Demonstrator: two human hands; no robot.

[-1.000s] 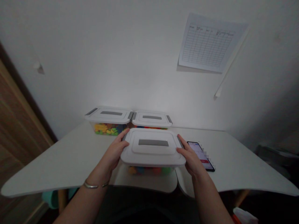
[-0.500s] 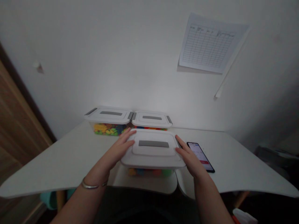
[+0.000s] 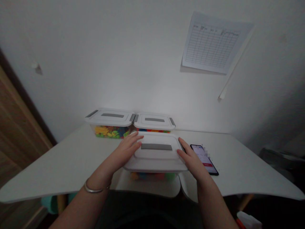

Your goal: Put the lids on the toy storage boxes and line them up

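Note:
In the head view a clear storage box with a white lid and a grey handle sits at the table's front edge. Colourful pieces show dimly through its wall. My left hand lies over the lid's left side, fingers stretched and a little apart, covering that edge. At the right edge my right hand grips the box, thumb on top of the lid and fingers along the side latch. The undersides of both hands are hidden.
Behind stand two more lidded boxes, a left one with yellow, green and blue pieces and a right one. A lit phone lies to the right on the white table. A printed sheet hangs on the wall.
My left hand has slid right and farther onto the lid. The right thumb has shifted slightly inward. The box stays in place.

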